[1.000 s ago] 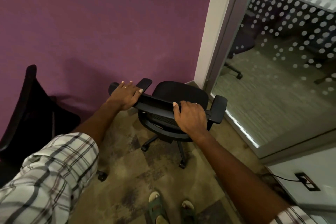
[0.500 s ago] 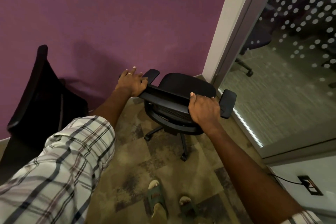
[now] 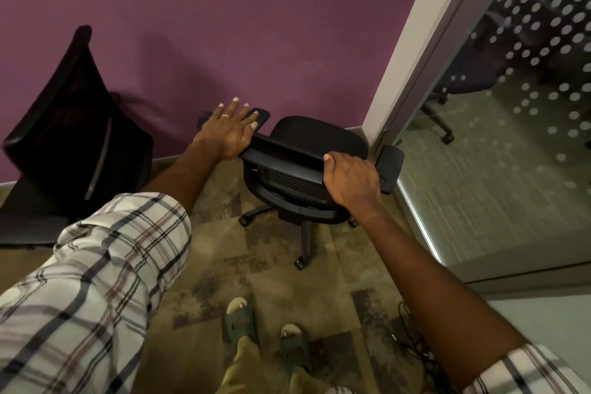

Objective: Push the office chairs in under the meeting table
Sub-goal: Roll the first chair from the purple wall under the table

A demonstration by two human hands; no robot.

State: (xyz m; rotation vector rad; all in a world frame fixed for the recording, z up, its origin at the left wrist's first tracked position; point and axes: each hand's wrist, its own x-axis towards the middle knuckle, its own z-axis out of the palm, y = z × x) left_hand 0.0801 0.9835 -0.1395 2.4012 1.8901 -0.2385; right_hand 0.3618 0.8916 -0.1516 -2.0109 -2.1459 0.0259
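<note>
Right hand [image 3: 351,181] grips chair [image 3: 319,137] backrest top; left hand [image 3: 228,131] flat on left end.

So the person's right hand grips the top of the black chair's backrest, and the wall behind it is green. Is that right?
Not quite. The head view shows that the wall is purple, not green. The rest holds: the right hand grips the top of the backrest of the black chair.
</note>
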